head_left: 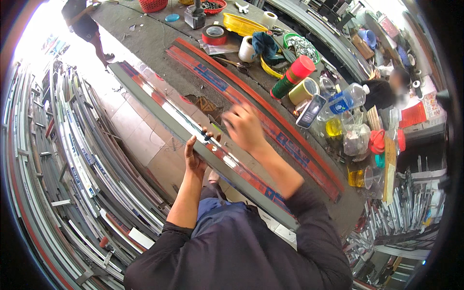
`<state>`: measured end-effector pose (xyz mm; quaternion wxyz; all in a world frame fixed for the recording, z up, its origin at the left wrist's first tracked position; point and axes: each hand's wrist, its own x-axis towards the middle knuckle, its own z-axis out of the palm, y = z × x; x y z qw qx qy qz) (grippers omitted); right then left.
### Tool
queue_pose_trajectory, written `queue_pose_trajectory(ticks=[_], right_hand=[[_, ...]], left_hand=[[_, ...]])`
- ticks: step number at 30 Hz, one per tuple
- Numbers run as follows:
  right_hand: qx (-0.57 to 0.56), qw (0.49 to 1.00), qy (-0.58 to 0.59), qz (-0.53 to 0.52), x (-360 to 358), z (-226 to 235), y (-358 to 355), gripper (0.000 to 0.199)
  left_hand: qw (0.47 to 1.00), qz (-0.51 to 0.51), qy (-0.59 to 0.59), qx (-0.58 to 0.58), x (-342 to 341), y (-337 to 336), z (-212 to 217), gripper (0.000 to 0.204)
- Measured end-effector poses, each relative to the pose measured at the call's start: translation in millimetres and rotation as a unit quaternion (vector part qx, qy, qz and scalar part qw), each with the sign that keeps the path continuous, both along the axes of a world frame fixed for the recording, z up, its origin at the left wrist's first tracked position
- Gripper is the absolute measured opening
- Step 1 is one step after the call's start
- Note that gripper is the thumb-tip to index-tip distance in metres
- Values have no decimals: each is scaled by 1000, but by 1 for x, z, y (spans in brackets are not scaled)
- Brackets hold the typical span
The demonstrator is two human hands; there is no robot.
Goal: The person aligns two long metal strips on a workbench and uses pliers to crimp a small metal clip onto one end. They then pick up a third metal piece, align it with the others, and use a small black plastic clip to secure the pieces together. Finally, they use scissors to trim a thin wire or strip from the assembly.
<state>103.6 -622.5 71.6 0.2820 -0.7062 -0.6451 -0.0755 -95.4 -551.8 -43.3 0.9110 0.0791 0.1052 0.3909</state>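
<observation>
The left hand [195, 163] has its fingers closed around a long grey bar [241, 181], the thumb on the near side and the fingertips curling over the far one. A small black piece [208, 137] sits right at those fingertips, on the bar's shiny, red-marked face; whether they pinch it too, I cannot tell. The bar's long axis crosses that grip on a slant, reaching ahead and leftward of the fingers one way, back and rightward toward the right elbow the other.

The right hand [243, 126] hangs just to the right of the left fingertips, seemingly apart from the bar. Its fingers look half curled but are blurred, so I cannot tell whether they hold anything. The relation that counts, I judge, is this: the bar and the black piece lie leftward of the right fingers, with the left hand nearer, already in contact.

Beyond the right fingers, red bars [208, 76] lie on the bench [137, 48], roughly parallel to the grey one. Farther out stand a red-and-green cylinder [292, 77] and a clear bottle [343, 102].
</observation>
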Motion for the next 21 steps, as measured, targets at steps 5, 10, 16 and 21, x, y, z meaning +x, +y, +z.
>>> queue_pose_trajectory(ticks=[5, 10, 16, 21], right_hand=[[-80, 986, -142, -31, 19, -34, 162, 17], [-149, 970, -190, -28, 35, -54, 198, 17], [-17, 996, -88, -8, 63, -43, 186, 13], [13, 968, 236, -88, 71, 0, 107, 80]], left_hand=[[999, 13, 0, -34, -15, 1, -12, 67], [996, 24, 21, -79, -25, 1, -16, 70], [993, 27, 65, -98, -27, 12, -16, 69], [993, 18, 61, -95, -24, 24, -6, 65]])
